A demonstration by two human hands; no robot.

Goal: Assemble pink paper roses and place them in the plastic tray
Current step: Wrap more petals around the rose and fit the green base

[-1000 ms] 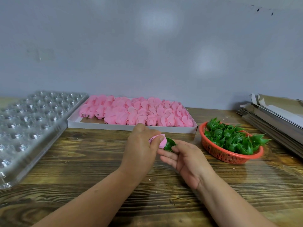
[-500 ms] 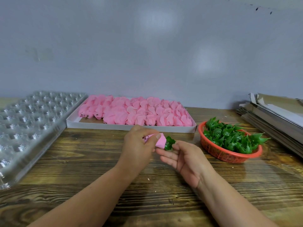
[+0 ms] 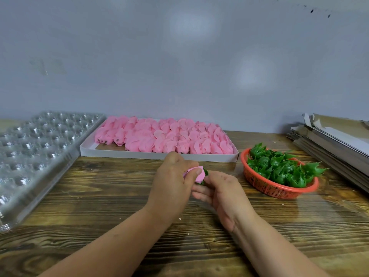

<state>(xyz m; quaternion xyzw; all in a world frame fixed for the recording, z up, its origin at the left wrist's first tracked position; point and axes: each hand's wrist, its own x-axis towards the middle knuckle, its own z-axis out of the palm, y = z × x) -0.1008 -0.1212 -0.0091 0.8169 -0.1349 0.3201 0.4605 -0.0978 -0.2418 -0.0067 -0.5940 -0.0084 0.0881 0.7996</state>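
My left hand (image 3: pixel 173 181) grips a pink paper rose head (image 3: pixel 199 175) above the middle of the wooden table. My right hand (image 3: pixel 221 193) pinches a green calyx (image 3: pixel 205 173) pressed against the rose's base; most of the calyx is hidden between flower and fingers. A white box (image 3: pixel 159 155) full of pink rose heads (image 3: pixel 165 137) lies at the back centre. The clear plastic tray (image 3: pixel 36 148) with many round cells lies at the left, its visible cells holding nothing.
A red mesh basket (image 3: pixel 265 185) heaped with green calyxes (image 3: pixel 283 167) stands at the right. A stack of flat cardboard sheets (image 3: pixel 337 140) lies at the far right. A grey wall (image 3: pixel 179 56) closes the back of the table (image 3: pixel 99 196).
My hands have drawn closer together. The green calyx, earlier clearly showing beside the rose, is now pushed against the rose's base and mostly covered.
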